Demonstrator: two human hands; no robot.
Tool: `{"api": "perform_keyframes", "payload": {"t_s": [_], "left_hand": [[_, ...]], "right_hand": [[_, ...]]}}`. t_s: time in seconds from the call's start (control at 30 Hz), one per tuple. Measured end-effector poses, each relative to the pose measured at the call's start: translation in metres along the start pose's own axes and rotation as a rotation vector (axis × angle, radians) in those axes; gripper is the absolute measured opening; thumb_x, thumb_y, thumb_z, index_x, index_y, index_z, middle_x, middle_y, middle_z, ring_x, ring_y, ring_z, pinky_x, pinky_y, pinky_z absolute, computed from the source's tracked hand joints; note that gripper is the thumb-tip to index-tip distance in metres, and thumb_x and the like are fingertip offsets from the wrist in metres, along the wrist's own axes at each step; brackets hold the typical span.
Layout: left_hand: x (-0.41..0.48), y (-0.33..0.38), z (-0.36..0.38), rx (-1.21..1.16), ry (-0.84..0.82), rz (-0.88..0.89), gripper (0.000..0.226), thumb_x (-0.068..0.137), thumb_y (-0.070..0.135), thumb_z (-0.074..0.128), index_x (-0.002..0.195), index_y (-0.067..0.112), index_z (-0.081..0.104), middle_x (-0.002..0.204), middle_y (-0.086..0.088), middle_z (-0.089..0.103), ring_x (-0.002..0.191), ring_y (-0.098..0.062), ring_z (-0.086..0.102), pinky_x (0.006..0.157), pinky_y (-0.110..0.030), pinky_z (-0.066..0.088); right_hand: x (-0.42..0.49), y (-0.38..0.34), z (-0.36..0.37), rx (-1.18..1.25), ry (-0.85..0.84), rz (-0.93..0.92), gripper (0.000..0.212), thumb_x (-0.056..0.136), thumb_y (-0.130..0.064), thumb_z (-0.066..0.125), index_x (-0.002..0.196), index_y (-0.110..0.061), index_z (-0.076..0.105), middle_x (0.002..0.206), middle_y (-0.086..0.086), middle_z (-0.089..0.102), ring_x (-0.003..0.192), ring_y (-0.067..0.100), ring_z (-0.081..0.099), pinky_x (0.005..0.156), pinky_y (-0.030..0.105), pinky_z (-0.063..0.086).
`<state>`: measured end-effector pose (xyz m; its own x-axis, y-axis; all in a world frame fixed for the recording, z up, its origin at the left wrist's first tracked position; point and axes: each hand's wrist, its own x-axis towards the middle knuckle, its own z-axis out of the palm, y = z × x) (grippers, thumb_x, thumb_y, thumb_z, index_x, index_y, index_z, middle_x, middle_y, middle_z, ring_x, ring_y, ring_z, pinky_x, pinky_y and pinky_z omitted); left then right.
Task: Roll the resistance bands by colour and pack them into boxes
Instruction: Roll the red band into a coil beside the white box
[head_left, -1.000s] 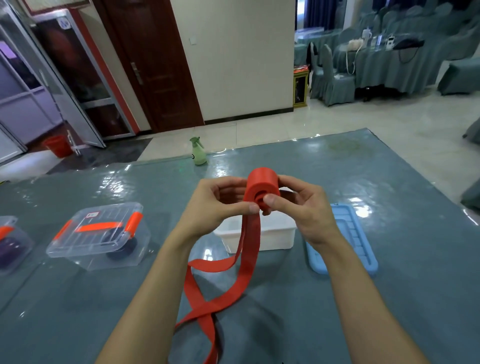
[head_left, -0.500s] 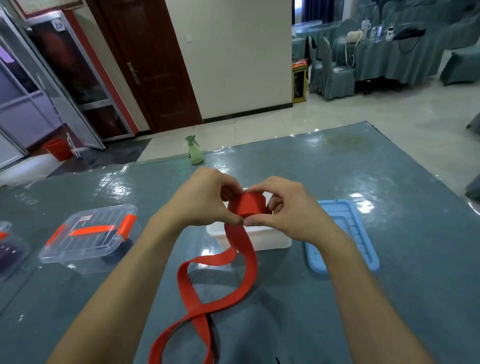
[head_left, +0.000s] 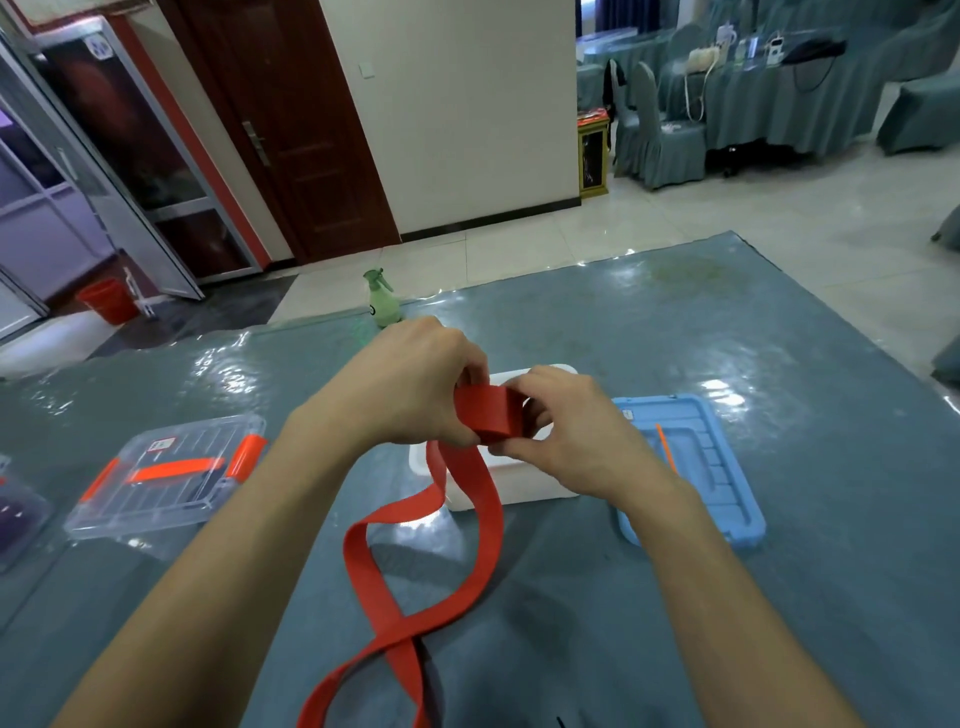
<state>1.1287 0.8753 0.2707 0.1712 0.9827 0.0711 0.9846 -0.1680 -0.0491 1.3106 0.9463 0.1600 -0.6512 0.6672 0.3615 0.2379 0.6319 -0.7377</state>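
Both hands hold a partly rolled red resistance band (head_left: 488, 413) above an open white box (head_left: 519, 480). My left hand (head_left: 421, 384) grips the roll from the left and my right hand (head_left: 566, 431) pinches it from the right. The loose tail of the band (head_left: 441, 587) hangs from the roll and loops across the table towards me. A blue lid (head_left: 696, 467) lies right of the white box.
A closed clear box with orange clasps (head_left: 166, 473) sits on the grey-blue table (head_left: 727, 597) at the left. Another clear box (head_left: 15, 514) with something purple inside is cut off at the left edge. A green spray bottle (head_left: 382, 299) stands beyond the far table edge.
The roll has been lowered and turned between my hands, from end-on to side-on, taking up more band. The loose tail has shifted on the table.
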Motion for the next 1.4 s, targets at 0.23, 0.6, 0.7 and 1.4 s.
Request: {"api": "perform_keyframes", "payload": {"t_s": [0.23, 0.6, 0.7, 1.4], "left_hand": [[-0.013, -0.035, 0.021, -0.775, 0.126, -0.048, 0.061, 0.059, 0.046, 0.105, 0.113, 0.030, 0.082, 0.107, 0.011, 0.083, 0.106, -0.008, 0.079, 0.103, -0.029, 0.061], [-0.009, -0.030, 0.039, -1.080, 0.245, -0.075, 0.060, 0.051, 0.043, 0.109, 0.103, 0.026, 0.084, 0.095, -0.006, 0.084, 0.090, -0.023, 0.083, 0.085, -0.028, 0.065], [-0.014, -0.032, 0.037, -0.829, 0.194, -0.087, 0.052, 0.058, 0.031, 0.108, 0.102, 0.020, 0.084, 0.091, 0.004, 0.084, 0.088, -0.013, 0.082, 0.085, -0.024, 0.065], [-0.016, -0.038, 0.026, -1.018, 0.140, 0.015, 0.065, 0.066, 0.027, 0.105, 0.125, 0.024, 0.078, 0.117, -0.001, 0.083, 0.114, -0.019, 0.079, 0.106, -0.034, 0.059]], "right_hand": [[0.001, 0.011, -0.015, 0.575, 0.112, 0.089, 0.047, 0.068, -0.016, 0.103, 0.109, -0.028, 0.083, 0.095, 0.004, 0.083, 0.087, 0.027, 0.081, 0.083, 0.033, 0.065], [-0.001, 0.011, 0.000, 0.793, 0.081, 0.112, 0.043, 0.069, -0.025, 0.098, 0.110, -0.020, 0.084, 0.098, 0.012, 0.082, 0.087, 0.023, 0.076, 0.086, 0.035, 0.063], [-0.001, 0.012, -0.006, 0.592, -0.033, 0.128, 0.060, 0.066, -0.036, 0.102, 0.121, -0.033, 0.078, 0.111, -0.006, 0.079, 0.081, 0.016, 0.076, 0.074, 0.027, 0.060], [0.002, 0.005, -0.013, 0.780, 0.204, 0.034, 0.045, 0.078, -0.021, 0.096, 0.119, -0.015, 0.080, 0.091, 0.018, 0.079, 0.068, 0.030, 0.074, 0.070, 0.037, 0.062]]}}
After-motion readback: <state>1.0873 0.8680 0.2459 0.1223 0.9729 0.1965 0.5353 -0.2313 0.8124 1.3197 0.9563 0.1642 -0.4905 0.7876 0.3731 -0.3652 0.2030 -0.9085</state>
